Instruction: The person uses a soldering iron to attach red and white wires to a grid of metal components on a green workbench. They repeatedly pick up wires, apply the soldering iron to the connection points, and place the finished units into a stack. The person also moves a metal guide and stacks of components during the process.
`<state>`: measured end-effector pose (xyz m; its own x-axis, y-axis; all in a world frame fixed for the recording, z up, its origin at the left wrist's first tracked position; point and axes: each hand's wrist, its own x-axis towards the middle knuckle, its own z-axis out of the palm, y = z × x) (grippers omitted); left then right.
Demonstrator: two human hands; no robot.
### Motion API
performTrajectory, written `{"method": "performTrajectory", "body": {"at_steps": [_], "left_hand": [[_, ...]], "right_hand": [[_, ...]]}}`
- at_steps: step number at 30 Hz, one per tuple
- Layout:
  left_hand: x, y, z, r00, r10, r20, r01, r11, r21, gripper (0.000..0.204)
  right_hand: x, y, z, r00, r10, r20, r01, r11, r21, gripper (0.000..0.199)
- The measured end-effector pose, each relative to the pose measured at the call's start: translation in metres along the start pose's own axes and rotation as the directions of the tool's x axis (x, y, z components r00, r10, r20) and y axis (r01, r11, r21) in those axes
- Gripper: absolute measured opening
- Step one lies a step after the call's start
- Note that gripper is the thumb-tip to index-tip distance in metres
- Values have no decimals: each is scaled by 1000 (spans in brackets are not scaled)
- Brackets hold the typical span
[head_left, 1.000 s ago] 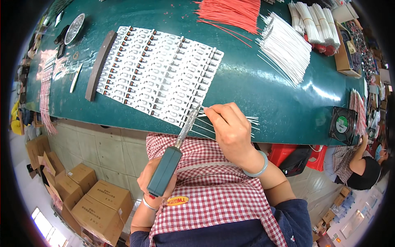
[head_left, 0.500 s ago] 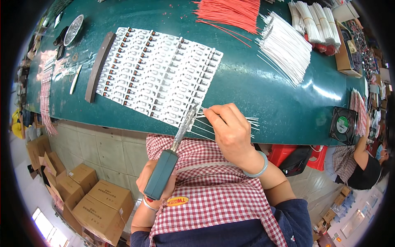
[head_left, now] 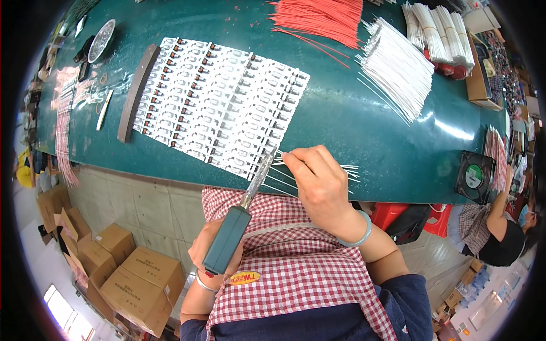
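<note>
My left hand [head_left: 207,245] is wrapped round the green handle of a soldering gun [head_left: 228,238]. Its metal barrel slants up and right, and the tip is at the lower right edge of a white panel of small circuit boards [head_left: 227,108]. With thumb and forefinger, my right hand [head_left: 324,183] pinches a thin white wire [head_left: 279,152] whose end meets the panel beside the tip. Several more white wires [head_left: 350,170] run from that edge beneath my right hand. The exact contact between tip, wire and board is too small to tell.
A dark bar [head_left: 135,94] lies along the panel's left edge. Red wires [head_left: 321,20] and white wires [head_left: 395,71] are piled at the back. A black fan [head_left: 475,176] stands at the right. Cardboard boxes [head_left: 142,284] are on the floor; a co-worker [head_left: 495,233] is at far right.
The soldering gun's tip has shifted slightly right and up along the panel edge, with its handle moving along. My right hand stays nearly still, pinching the wire.
</note>
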<state>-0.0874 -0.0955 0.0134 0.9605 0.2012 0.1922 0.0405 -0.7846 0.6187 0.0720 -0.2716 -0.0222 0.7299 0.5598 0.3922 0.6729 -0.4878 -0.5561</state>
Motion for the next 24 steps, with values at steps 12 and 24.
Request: {"method": "performTrajectory", "body": {"at_steps": [12, 24], "left_hand": [[-11, -1, 0, 998, -24, -59, 25, 999, 31, 18], [-6, 20, -27, 798, -581, 159, 555, 606, -570, 44]], "right_hand": [[1, 1, 0, 1000, -14, -6, 14, 1000, -3, 29], [1, 0, -2, 1000, 10, 0, -10, 1000, 14, 29]]}}
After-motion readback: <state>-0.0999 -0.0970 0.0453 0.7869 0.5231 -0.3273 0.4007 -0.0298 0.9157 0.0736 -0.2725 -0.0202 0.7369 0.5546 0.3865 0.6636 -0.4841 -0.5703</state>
